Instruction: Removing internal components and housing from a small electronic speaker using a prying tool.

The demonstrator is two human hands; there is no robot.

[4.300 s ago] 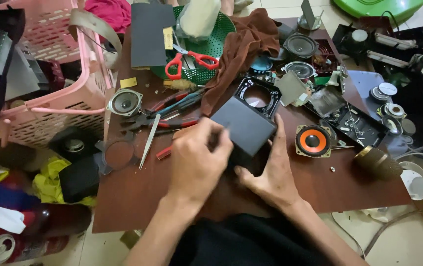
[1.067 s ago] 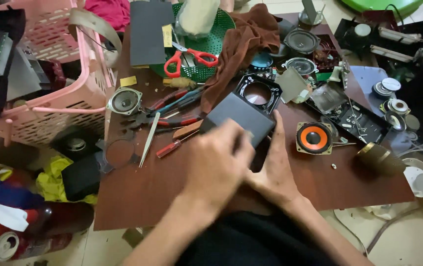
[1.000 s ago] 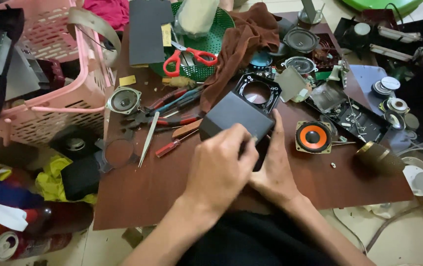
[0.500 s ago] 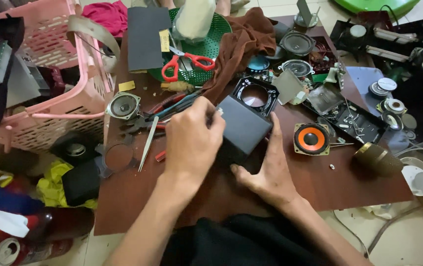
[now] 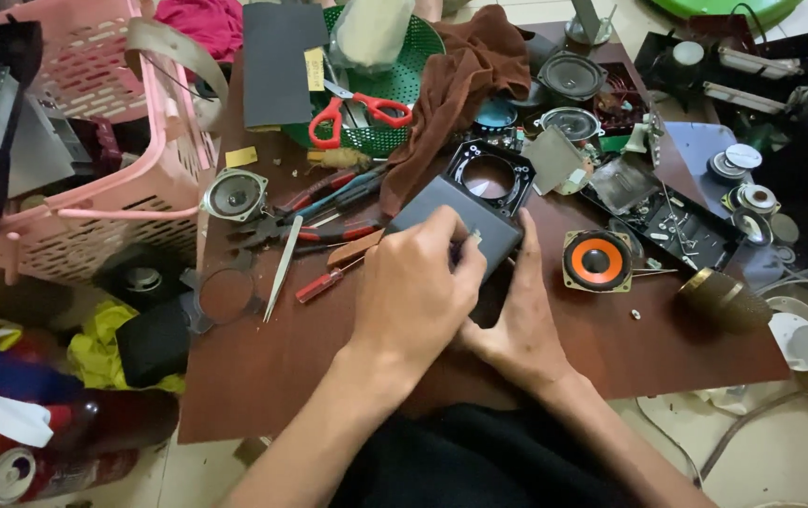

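A dark brown wooden tabletop (image 5: pixel 263 376) stands on a pale tiled floor, crowded with loudspeaker parts and tools. Near its middle, toward the front edge, sits the dark grey box-shaped speaker casing (image 5: pixel 442 212), tilted up on one edge. The left hand (image 5: pixel 418 292) curls over the casing's near face, fingers closed as though pinching something small against it; what they grip cannot be made out. The right hand (image 5: pixel 522 320) lies open and flat against the casing's right side, steadying it. Judging by the loose parts, the work looks about midway: a black round-holed speaker frame (image 5: pixel 491 174) lies just behind the casing, an orange-coned speaker driver (image 5: pixel 597 261) sits apart to the right, and red-handled screwdrivers (image 5: pixel 329 277) rest to the left, so the casing appears open, not yet reassembled
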